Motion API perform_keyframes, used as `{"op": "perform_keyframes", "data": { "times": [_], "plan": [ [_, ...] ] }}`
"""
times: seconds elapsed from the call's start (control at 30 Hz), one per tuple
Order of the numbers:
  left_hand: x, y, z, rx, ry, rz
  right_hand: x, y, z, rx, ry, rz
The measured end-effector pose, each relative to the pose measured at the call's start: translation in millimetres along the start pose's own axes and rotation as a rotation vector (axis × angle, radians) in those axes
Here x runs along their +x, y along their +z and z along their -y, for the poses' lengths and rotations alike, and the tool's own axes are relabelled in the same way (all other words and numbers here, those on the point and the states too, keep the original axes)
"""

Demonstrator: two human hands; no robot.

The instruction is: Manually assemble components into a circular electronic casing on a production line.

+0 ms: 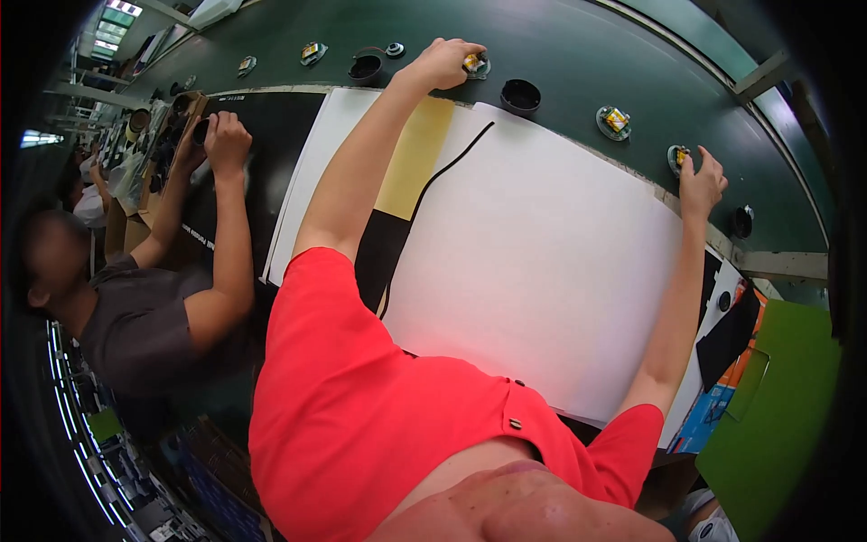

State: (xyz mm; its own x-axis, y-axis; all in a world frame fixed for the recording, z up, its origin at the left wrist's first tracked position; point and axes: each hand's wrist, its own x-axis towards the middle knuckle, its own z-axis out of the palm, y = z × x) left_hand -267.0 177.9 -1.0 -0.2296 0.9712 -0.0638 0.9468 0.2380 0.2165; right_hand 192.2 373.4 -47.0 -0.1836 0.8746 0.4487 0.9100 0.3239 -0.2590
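On the dark green conveyor surface at the top, my left hand (441,65) reaches over a round circuit board (475,64) with a yellow part on it. Its fingers and thumb close about this board, hiding part of it. At the right, my right hand (703,186) is beside another round circuit board (676,161), also with a yellow part. The thumb is at that board's edge, and the fingers are spread apart. A black round cup (521,97) stands between my hands, near a third round circuit board (613,123).
A white sheet (542,244) covers the worktable before me, with a black cord (433,181) across it. More boards and a black cup (366,68) are on the conveyor (578,45) to the left. A co-worker (153,298) holds a dark round part at left. A green panel (781,406) stands right.
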Motion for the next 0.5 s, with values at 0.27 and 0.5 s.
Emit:
{"op": "perform_keyframes", "data": {
  "times": [0.27,0.5],
  "plan": [
    [-20,-2,12,-0.013,-0.037,-0.222,-73,-96,77,0.558,-0.254,-0.132],
    [-102,-31,-94,-0.504,0.084,-0.418,-171,-154,129,1.057,-0.036,0.347]
  ]
}}
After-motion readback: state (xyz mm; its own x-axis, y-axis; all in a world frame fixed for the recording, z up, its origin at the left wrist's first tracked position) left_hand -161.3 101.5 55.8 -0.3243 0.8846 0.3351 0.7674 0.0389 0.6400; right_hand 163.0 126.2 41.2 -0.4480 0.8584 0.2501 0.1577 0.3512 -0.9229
